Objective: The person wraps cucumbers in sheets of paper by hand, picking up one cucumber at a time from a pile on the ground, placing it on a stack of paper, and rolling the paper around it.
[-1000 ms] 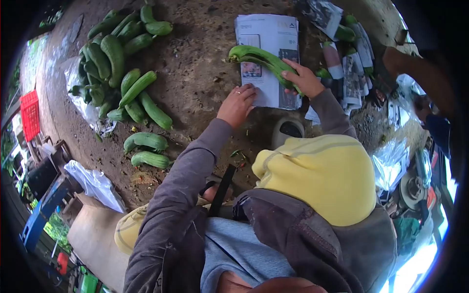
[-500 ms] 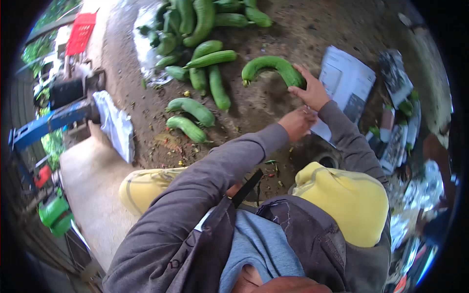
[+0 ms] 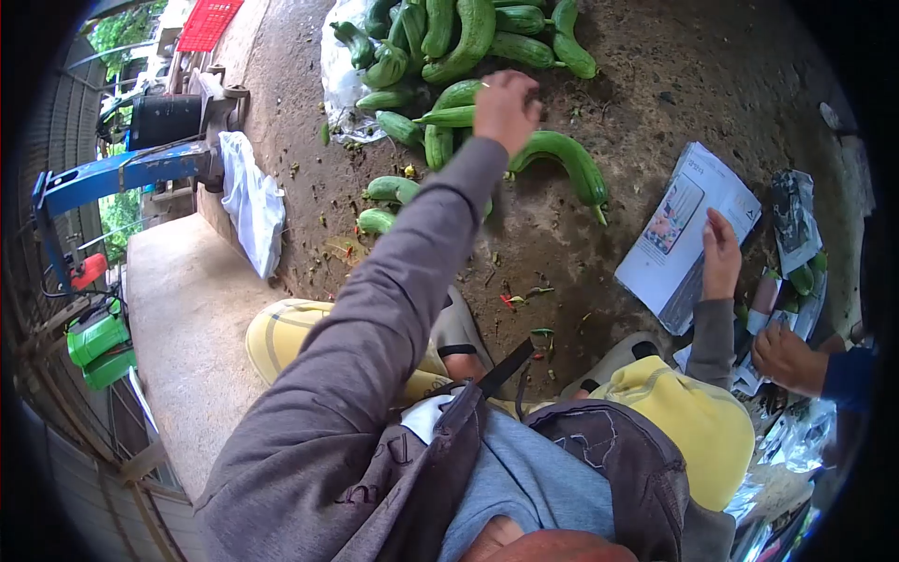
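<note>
My left hand (image 3: 506, 112) reaches out over the long green gourds, fingers pointing down and slightly blurred. Below it lies a pale green straight gourd (image 3: 449, 117), its far end hidden by the hand. Just right of this hand, a curved green gourd (image 3: 576, 169) rests on the ground. My right hand (image 3: 721, 253) hovers at the right part of some printed paper sheets (image 3: 655, 244), fingers apart and nothing visible in them. Two short gourds (image 3: 391, 190) lie partly behind my left forearm.
A heap of gourds (image 3: 459, 42) sits at the back, partly on a plastic sheet (image 3: 345, 89). At right, another person's hand (image 3: 791, 356) in a blue sleeve touches paper-wrapped bundles. A blue metal frame (image 3: 122, 173), white bag (image 3: 251, 201) and red crate (image 3: 208, 25) stand left.
The curved gourd has left my right hand and lies on the ground. My left hand has moved forward over the gourds; my right hand has drawn back to the papers. Another person's hand has appeared.
</note>
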### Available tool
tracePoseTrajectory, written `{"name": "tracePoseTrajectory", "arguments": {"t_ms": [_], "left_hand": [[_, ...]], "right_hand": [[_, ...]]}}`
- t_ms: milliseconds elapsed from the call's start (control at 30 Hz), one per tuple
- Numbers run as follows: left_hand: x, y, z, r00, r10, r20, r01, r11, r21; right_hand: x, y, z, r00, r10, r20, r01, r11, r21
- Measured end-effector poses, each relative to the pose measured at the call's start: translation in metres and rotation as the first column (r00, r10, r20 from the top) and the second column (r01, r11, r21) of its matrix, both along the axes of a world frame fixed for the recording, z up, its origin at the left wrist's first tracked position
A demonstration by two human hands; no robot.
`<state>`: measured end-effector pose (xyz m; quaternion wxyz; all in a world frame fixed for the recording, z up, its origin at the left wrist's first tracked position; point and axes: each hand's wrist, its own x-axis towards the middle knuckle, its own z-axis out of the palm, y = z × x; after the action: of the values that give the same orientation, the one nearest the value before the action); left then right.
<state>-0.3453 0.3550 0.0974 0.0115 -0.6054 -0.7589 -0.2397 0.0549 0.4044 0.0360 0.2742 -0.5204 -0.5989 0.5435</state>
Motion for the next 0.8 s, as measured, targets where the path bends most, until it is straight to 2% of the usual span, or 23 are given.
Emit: {"name": "tracePoseTrajectory", "arguments": {"t_ms": [167, 300, 400, 433, 500, 600, 633, 733, 767, 800], "left_hand": [[-0.050, 0.024, 0.004, 0.984, 0.049, -0.170, -0.082, 0.977, -0.196], [-0.036, 0.045, -0.004, 0.988, 0.144, -0.061, -0.155, 0.941, -0.299], [-0.010, 0.068, -0.023, 0.949, -0.245, -0.198, 0.189, 0.946, -0.262], [0.001, 0.076, -0.027, 0.899, -0.317, -0.301, 0.229, 0.928, -0.293], [0.019, 0.089, -0.034, 0.747, -0.442, -0.496, 0.284, 0.887, -0.364], [0.019, 0.111, -0.044, 0.717, -0.507, -0.478, 0.183, 0.799, -0.573], [0.014, 0.116, -0.047, 0.679, -0.514, -0.525, 0.249, 0.833, -0.493], [0.012, 0.131, -0.037, 0.733, -0.503, -0.459, 0.191, 0.799, -0.571], [0.001, 0.136, -0.046, 0.856, -0.398, -0.329, 0.253, 0.878, -0.405], [-0.011, 0.138, -0.060, 0.896, -0.376, -0.237, 0.371, 0.926, -0.064]], "right_hand": [[0.021, 0.000, 0.017, 0.988, -0.140, -0.058, 0.140, 0.990, 0.003], [0.013, 0.001, 0.026, 0.993, -0.113, -0.037, 0.114, 0.993, 0.034], [0.003, -0.001, 0.039, 0.999, -0.049, -0.015, 0.050, 0.995, 0.081], [0.000, -0.003, 0.048, 1.000, -0.028, 0.013, 0.027, 0.996, 0.087], [-0.003, -0.008, 0.054, 1.000, -0.007, 0.009, 0.006, 0.995, 0.098], [-0.001, -0.016, 0.067, 0.998, 0.034, 0.061, -0.038, 0.998, 0.060], [0.002, -0.018, 0.069, 0.996, 0.052, 0.078, -0.057, 0.996, 0.069], [0.014, -0.018, 0.074, 0.998, 0.035, 0.058, -0.038, 0.998, 0.054], [0.016, -0.016, 0.076, 1.000, 0.006, -0.015, -0.005, 0.997, 0.074], [0.016, -0.013, 0.081, 1.000, -0.016, 0.022, 0.013, 0.992, 0.125]]}}
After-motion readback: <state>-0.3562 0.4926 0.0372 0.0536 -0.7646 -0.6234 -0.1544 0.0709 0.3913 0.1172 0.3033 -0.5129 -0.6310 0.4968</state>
